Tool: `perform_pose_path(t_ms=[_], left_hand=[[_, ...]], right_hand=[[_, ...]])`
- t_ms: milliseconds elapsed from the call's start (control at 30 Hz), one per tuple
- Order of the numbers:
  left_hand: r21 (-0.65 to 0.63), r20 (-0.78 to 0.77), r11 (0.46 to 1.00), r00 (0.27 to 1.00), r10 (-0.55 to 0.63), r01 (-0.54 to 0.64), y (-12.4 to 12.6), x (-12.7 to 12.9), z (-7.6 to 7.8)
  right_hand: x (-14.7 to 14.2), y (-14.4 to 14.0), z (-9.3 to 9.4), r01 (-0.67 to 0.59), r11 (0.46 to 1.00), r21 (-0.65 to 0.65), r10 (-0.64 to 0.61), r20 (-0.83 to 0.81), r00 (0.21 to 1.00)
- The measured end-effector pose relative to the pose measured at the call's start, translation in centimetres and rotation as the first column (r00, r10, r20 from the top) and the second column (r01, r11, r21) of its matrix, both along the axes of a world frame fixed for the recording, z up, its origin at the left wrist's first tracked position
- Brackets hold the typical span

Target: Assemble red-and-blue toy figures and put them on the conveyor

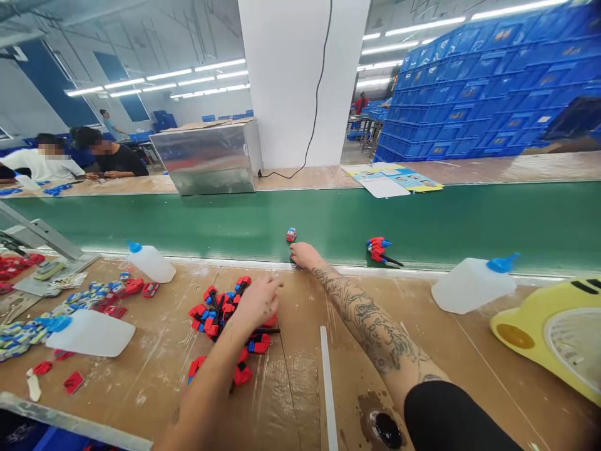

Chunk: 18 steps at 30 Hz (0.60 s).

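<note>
My right hand [306, 255] reaches across to the near edge of the green conveyor belt, its fingers curled down. Something small and dark shows under the fingertips, too hidden to name. Just beyond it on the belt sits a small red, white and blue toy car [291, 235]. My left hand [260, 302] is over the right side of a pile of red, blue and black toy pieces [213, 313], fingers loosely stretched forward with nothing visible in them. Farther right on the belt lies a red and blue toy figure [377, 248] with a black rod.
White bottles with blue caps stand or lie at left [153, 263] and right [469, 285]. A yellow fan-like device [558, 338] is at far right. Small toy cars [89, 297] cover the left side. Blue crates [469, 106] and a metal box [206, 160] stand beyond the belt; people sit at left.
</note>
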<state>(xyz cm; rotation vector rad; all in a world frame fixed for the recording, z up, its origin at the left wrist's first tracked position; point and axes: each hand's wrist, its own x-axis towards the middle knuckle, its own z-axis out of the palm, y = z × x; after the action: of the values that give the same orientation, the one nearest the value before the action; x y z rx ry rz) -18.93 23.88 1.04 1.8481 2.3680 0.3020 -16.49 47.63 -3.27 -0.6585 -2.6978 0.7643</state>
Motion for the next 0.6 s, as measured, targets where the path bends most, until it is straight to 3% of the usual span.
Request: perform_pose_path(t_ms=[133,200,267,333,400,500,567,600], left_hand=[[-0.250,-0.112,0.964,0.987,-0.119,0.088,1.9,-3.2,-0.6],[-0.341,-0.129,0.931,0.975,-0.180,0.127,3.3,-3.2,-1.1],[-0.385,-0.145,0.906,0.958,-0.248,0.176,4.7,-2.5,-1.2],[-0.393,-0.146,0.883,0.931,-0.334,0.255,5.6,-1.4,-1.1],[-0.381,-0.134,0.857,0.896,-0.423,0.347,5.9,0.0,-0.9],[-0.350,-0.119,0.821,0.848,-0.516,0.451,5.5,2.1,-1.3],[-0.297,-0.143,0.866,0.879,-0.456,0.401,4.9,3.1,-2.1],[-0.260,-0.162,0.911,0.916,-0.367,0.320,4.7,3.5,-2.5]], right_hand=[[4.7,-1.0,2.2,-0.013,1.000,-0.012,0.012,-0.140,0.990],[9.1,-1.9,3.2,-0.023,0.999,-0.046,0.013,-0.221,0.975],[14.2,-3.3,3.7,-0.075,0.979,-0.192,0.004,-0.346,0.938],[19.2,-5.1,3.6,-0.159,0.911,-0.381,-0.056,-0.495,0.867],[23.4,-7.0,3.2,-0.206,0.852,-0.481,-0.146,-0.596,0.789],[27.4,-9.5,2.2,-0.173,0.847,-0.503,-0.244,-0.655,0.715],[28.9,-10.6,1.3,-0.149,0.822,-0.550,-0.306,-0.647,0.699],[29.4,-11.0,0.9,-0.166,0.776,-0.609,-0.351,-0.635,0.688]])
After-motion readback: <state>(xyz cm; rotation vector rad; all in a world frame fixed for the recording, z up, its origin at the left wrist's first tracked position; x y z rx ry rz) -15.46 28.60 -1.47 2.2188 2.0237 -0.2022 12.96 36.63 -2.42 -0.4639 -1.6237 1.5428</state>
